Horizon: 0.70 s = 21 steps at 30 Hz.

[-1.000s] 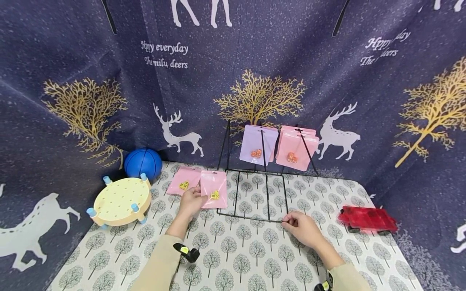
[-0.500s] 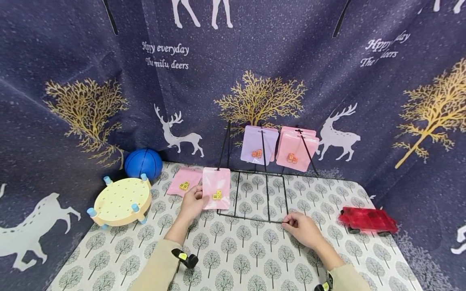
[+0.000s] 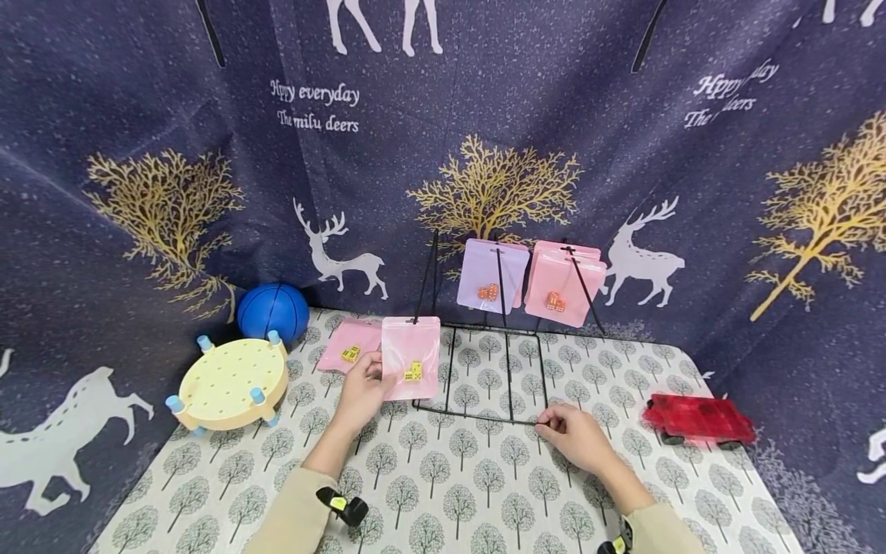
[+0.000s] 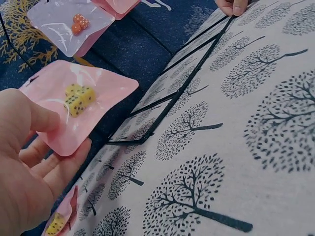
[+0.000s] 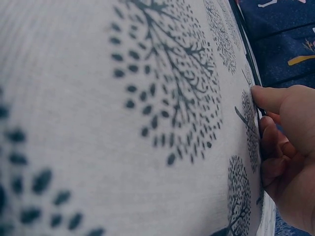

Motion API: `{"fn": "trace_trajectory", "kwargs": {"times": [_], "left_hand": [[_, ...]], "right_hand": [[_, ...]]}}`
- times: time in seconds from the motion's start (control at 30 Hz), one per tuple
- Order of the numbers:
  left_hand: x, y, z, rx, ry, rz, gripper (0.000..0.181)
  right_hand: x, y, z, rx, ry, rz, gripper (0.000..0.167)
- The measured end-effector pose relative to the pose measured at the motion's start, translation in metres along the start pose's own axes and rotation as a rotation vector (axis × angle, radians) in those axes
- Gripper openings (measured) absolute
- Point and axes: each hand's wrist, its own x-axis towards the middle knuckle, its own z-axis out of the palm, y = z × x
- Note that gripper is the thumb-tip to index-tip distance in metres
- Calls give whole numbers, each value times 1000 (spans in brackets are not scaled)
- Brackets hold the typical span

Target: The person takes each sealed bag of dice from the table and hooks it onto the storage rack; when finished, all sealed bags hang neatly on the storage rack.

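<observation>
My left hand (image 3: 363, 388) pinches the side of a pink zip pouch (image 3: 407, 346) with yellow dice in it. The pouch hangs upright, its top hole at the tip of the left prong of a black wire display rack (image 3: 471, 416); whether the prong passes through is unclear. In the left wrist view the thumb lies over the pouch's front, fingers behind. My right hand (image 3: 573, 437) pinches the rack's front right corner. Another pink pouch (image 3: 339, 338) with yellow dice lies left of the rack. On the other prongs hang a lilac pouch (image 3: 477, 265) and pink pouches (image 3: 550, 273), orange dice showing.
At the left stand a pale yellow round stool-like toy (image 3: 231, 385) with blue leg tips and a blue ball (image 3: 272, 313). A red toy car (image 3: 699, 417) sits at the right. A dark deer-print curtain (image 3: 374, 185) rises behind the table.
The left hand first carried the pouch slightly right to the left prong, then drew it slightly left, its top now level at the prong tip. The right hand stays on the rack corner.
</observation>
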Motion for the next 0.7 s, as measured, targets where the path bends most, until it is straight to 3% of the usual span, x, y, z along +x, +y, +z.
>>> {"fn": "trace_trajectory", "kwargs": {"times": [0.17, 0.4, 0.7], "left_hand": [[-7, 4, -4, -26, -30, 73, 35], [-20, 11, -9, -82, -74, 124, 33], [-34, 21, -9, -97, -47, 283, 33]], "right_hand": [[0, 0, 1, 4, 5, -1, 10], [0, 0, 1, -6, 15, 1, 13], [0, 0, 1, -6, 14, 0, 13]]}}
